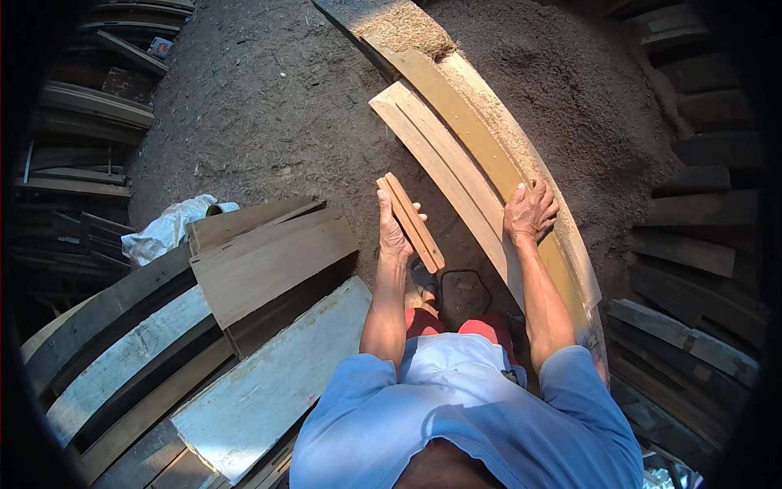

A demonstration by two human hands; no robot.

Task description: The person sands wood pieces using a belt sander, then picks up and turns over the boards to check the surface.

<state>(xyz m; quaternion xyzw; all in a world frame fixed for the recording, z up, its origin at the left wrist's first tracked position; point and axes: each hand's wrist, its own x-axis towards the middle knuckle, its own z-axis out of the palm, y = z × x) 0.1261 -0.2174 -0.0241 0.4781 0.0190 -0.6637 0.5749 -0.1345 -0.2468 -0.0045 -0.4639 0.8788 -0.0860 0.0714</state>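
A pair of short wooden strips (410, 224) lies side by side, tilted, in my left hand (394, 232). The thumb presses one side while fingertips show past the other. My right hand (531, 212) rests on a long tan board (456, 106), its fingers bent and closed near the board's right edge. What those fingers hold, if anything, is hidden. Along the left side of the tan board lies a paler plank (444, 167) with a dark lengthwise line. Both sit on a long wooden beam (562, 244) strewn with sawdust.
A sawdust heap (578, 98) lies beyond the beam. To the left are a brown panel (273, 261), a whitish board (273, 379) and a white sack (167, 232). Stacked timber (692, 253) lines the right side. My foot (423, 281) stands on the dirt ground below.
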